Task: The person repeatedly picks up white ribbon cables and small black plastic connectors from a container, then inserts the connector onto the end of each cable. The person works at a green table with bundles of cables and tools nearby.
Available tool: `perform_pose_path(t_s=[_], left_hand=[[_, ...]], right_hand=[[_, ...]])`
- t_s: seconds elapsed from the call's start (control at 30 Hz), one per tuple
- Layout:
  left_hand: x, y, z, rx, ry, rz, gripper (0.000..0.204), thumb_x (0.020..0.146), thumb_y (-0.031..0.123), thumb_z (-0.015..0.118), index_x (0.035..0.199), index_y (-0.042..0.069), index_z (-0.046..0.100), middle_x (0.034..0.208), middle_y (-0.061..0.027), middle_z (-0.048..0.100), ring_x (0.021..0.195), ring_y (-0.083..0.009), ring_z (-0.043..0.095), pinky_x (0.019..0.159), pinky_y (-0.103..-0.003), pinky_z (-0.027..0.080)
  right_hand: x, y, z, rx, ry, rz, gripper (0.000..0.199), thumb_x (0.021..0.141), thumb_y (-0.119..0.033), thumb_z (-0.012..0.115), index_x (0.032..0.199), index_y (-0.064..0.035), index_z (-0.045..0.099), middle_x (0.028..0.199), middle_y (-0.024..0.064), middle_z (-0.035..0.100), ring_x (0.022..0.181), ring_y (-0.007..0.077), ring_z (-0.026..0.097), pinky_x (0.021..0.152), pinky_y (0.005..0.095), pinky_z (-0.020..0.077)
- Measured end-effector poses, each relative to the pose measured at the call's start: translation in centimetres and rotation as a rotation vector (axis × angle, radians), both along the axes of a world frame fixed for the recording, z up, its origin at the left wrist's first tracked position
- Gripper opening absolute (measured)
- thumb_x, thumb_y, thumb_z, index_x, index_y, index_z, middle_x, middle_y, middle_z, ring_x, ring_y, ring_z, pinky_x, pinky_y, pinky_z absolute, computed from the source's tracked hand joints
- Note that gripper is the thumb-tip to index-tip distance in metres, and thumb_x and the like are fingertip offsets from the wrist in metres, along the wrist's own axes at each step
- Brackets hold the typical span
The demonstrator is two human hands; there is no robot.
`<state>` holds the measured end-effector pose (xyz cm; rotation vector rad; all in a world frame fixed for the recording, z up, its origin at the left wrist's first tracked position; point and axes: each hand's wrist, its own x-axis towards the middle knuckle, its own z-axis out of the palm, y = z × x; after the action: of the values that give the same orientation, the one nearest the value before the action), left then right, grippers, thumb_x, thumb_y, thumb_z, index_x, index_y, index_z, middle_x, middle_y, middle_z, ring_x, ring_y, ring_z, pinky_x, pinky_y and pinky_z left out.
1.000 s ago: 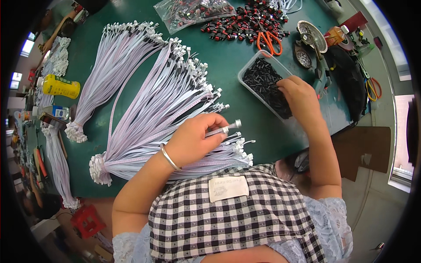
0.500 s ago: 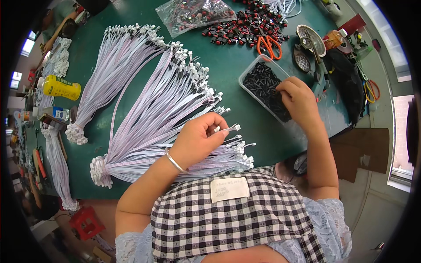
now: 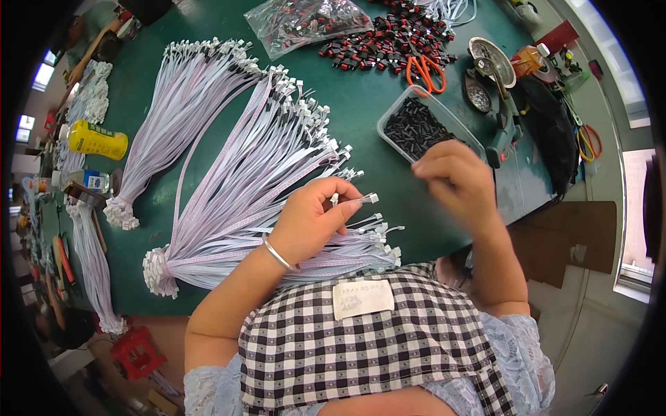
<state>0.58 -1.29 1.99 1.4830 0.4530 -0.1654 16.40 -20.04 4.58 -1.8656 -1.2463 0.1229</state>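
My left hand (image 3: 312, 220) pinches the end of a thin white cable (image 3: 361, 200) with a small white connector, lifted just above a fanned bundle of white ribbon cables (image 3: 263, 173) on the green table (image 3: 361, 118). A silver bangle sits on that wrist. My right hand (image 3: 454, 177) hovers, fingers curled together, just in front of a clear plastic tray of small black parts (image 3: 416, 125); whether it holds one of the small parts I cannot tell.
A second cable bundle (image 3: 180, 104) lies to the left. Red-and-black parts (image 3: 388, 41), a clear bag (image 3: 305, 21), orange scissors (image 3: 423, 69), a round tin (image 3: 489, 55) and a yellow bottle (image 3: 97, 141) surround the work area.
My right hand has come out of the black-parts tray and moved toward my left hand. My left hand has lifted one cable end clear of the bundle.
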Motion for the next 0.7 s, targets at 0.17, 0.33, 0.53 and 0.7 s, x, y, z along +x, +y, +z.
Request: perform_pose_path(t_s=[0.17,0.33,0.53,0.7], left_hand=[[0.1,-0.2,0.2,0.006,-0.019,0.007,0.016,0.086,0.009,0.062,0.101,0.003,0.062,0.077,0.0007,0.059,0.053,-0.0025,0.051,0.047,-0.017,0.041],[0.0,0.1,-0.2,-0.108,-0.013,0.061,0.018,0.085,0.008,0.063,0.102,0.002,0.062,0.082,-0.0003,0.059,0.051,-0.0019,0.047,0.045,-0.016,0.041],[-0.3,0.0,-0.3,0.021,-0.077,0.044,0.020,0.083,0.010,0.066,0.101,0.004,0.063,0.084,0.0013,0.063,0.055,-0.0010,0.047,0.048,-0.017,0.038],[-0.2,-0.1,-1.0,0.098,-0.091,0.057,0.016,0.086,0.010,0.063,0.100,0.003,0.063,0.075,0.0023,0.057,0.051,-0.0014,0.045,0.045,-0.017,0.037]], right_hand=[[-3.3,0.8,-2.1,0.207,0.763,-0.004,0.013,0.079,0.008,0.058,0.089,0.0022,0.062,0.093,0.0086,0.060,0.083,0.0176,0.064,0.074,0.0279,0.0527],[-4.8,1.8,-3.2,0.304,1.187,-0.028,0.010,0.087,0.003,0.059,0.096,0.0043,0.061,0.095,0.0087,0.062,0.087,0.0181,0.065,0.080,0.0288,0.0543],[-5.0,1.9,-3.1,0.238,1.178,-0.056,0.015,0.086,0.003,0.060,0.100,0.0055,0.061,0.095,0.0105,0.064,0.087,0.0178,0.065,0.079,0.0270,0.0541],[-5.5,2.2,-2.7,0.218,1.065,-0.076,0.015,0.086,0.002,0.061,0.101,0.0057,0.061,0.095,0.0105,0.064,0.087,0.0170,0.065,0.079,0.0261,0.0538]])
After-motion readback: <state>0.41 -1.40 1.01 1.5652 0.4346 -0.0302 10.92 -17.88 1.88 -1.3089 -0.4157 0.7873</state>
